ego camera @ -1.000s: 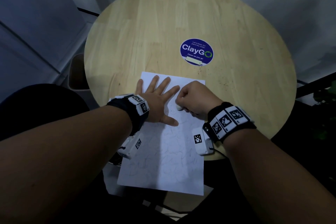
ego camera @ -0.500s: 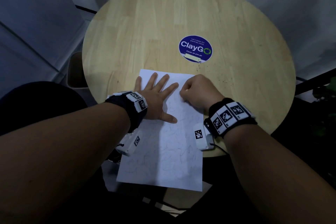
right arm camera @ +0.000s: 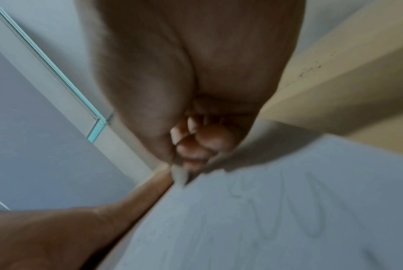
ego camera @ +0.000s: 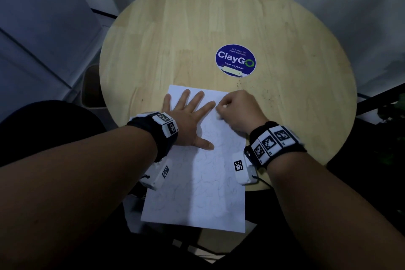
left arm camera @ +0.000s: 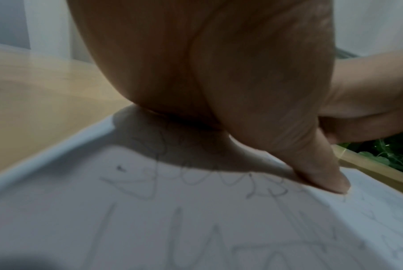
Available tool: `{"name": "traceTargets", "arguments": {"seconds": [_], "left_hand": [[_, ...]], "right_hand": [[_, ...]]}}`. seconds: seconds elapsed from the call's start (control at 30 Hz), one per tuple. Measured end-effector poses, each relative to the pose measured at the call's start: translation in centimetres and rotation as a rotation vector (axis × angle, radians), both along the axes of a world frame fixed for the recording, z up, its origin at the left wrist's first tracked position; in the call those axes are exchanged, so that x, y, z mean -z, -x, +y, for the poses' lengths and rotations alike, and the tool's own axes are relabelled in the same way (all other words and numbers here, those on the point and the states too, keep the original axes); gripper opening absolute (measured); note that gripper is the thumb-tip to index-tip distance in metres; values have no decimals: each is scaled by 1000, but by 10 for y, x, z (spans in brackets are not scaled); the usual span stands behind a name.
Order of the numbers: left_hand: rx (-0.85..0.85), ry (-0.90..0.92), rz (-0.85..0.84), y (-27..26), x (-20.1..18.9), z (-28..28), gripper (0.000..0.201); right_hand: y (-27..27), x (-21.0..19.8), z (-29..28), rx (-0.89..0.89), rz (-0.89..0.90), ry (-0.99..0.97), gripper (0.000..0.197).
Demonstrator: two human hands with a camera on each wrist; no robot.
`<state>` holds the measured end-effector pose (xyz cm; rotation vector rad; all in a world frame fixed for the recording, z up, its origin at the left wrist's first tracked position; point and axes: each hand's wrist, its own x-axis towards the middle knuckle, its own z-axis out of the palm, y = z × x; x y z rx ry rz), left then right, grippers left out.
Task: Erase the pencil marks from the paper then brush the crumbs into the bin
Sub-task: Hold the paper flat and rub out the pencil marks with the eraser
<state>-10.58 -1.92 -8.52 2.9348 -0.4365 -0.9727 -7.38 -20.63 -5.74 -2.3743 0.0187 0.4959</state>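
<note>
Hands first: your right hand has slid toward the top of the white paper sheet since a second ago, fingers curled tight round a small white eraser. Your left hand stays flat and spread wide, pressing the paper. One sheet, one round wooden table, one blue round sticker. Only the wrist views show the grey pencil marks clearly.
</note>
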Motion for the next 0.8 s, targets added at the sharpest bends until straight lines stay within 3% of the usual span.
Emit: {"name": "traceTargets", "arguments": {"seconds": [0.07, 0.27, 0.37, 0.5, 0.73, 0.8], "left_hand": [[-5, 5, 0, 1, 0, 0, 127], [34, 21, -45, -5, -11, 9, 122], [53, 13, -114, -10, -16, 26, 119], [77, 4, -82, -7, -8, 32, 124], [148, 84, -52, 4, 7, 19, 137], [134, 88, -50, 4, 9, 18, 141]], "right_hand": [[-5, 7, -6, 84, -88, -1, 19], [-6, 14, -18, 282, 58, -328, 17], [-4, 12, -19, 228, 116, -318, 17], [-1, 1, -24, 179, 215, -277, 21], [13, -6, -3, 0, 230, -216, 15], [13, -2, -1, -27, 161, -138, 11]]}}
